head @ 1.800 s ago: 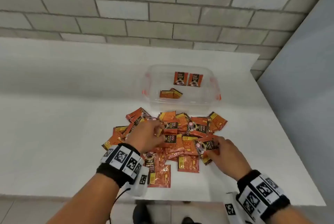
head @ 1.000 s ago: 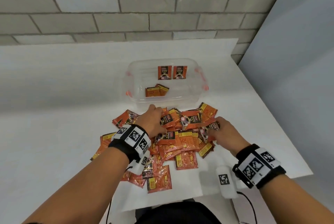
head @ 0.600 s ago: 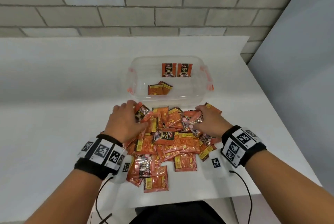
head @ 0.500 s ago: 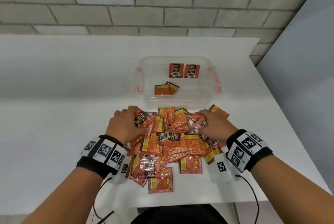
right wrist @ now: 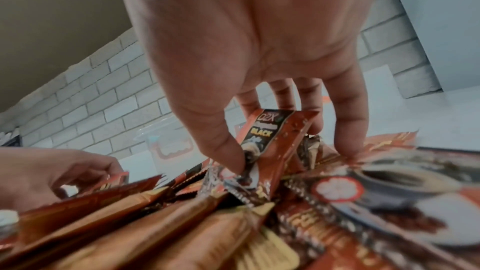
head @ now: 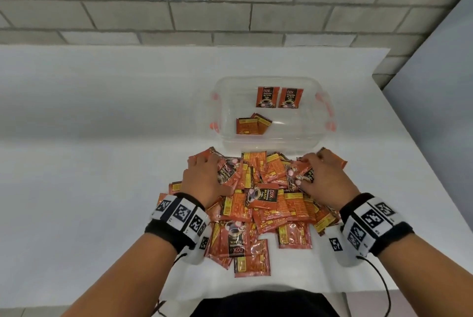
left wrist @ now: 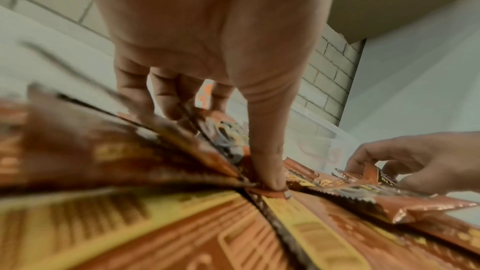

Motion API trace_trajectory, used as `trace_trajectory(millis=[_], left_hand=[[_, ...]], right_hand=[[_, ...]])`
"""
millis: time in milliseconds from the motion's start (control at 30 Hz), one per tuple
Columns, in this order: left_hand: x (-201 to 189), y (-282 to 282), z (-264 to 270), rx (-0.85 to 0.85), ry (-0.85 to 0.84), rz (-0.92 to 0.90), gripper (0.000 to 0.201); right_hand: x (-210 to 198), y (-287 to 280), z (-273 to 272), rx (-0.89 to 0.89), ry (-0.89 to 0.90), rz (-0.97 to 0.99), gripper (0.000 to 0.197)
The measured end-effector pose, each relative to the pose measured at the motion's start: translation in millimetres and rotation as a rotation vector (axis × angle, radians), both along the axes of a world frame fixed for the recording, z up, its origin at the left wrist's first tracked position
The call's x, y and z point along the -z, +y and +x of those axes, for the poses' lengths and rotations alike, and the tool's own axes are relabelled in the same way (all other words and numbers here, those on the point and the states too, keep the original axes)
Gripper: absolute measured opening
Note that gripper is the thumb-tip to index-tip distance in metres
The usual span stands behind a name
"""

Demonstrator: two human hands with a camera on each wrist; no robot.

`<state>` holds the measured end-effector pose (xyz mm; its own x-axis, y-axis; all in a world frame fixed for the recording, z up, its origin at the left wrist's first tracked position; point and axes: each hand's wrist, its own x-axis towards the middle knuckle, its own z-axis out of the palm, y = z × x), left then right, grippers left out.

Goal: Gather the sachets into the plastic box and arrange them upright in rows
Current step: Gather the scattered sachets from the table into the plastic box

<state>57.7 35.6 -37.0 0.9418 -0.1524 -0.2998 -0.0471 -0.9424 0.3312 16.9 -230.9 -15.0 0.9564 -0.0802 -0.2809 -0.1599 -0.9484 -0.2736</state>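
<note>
A heap of orange and black sachets [head: 263,204] lies on the white table, just in front of the clear plastic box [head: 322,135]. Inside the box two sachets [head: 267,96] stand upright against the far wall and two more [head: 252,125] lean near the front wall. My left hand [head: 217,171] is on the heap's far left; its thumb [left wrist: 270,174] and curled fingers hold a bunch of sachets [left wrist: 221,130]. My right hand [head: 305,172] is on the far right, where thumb and fingers pinch a raised sachet [right wrist: 267,137] with others behind it.
The box has orange clips [head: 330,125] on its short sides. A grey brick wall [head: 230,9] stands behind the table, a grey panel [head: 435,112] to the right. The table's right edge [head: 399,122] runs close to the box, its front edge just below the heap.
Both hands went from the middle of the heap to its far edge by the box and closed on sachets there. The sachets between them are bunched closer together.
</note>
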Motion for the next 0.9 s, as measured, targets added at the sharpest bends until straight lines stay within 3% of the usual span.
trace_trajectory(millis=[267,367,500,600,700,800,900], left_hand=[[-4,0,7,0.004,0.024,0.049,0.084],[-12,2,8,-0.007,0.004,-0.016,0.073],[-22,16,10,-0.096,0.051,-0.311,0.052],[-36,35,4,-0.179,0.116,-0.609,0.047],[-47,64,-10,-0.255,0.075,-0.768,0.046],[-42,96,-26,-0.23,0.177,-0.732,0.046],[-21,112,-37,-0.144,0.324,-0.55,0.052]], right_hand=[[-1,6,-4,-0.007,-0.092,-0.035,0.043],[-12,8,-2,0.015,-0.064,0.08,0.034],[-30,6,0,0.034,-0.056,0.154,0.027],[-47,14,-3,0.067,-0.103,0.276,0.025],[-54,29,-8,0.088,-0.037,0.417,0.026],[-46,49,-9,0.033,0.158,0.451,0.034],[-33,69,-9,-0.11,0.329,0.259,0.055]])
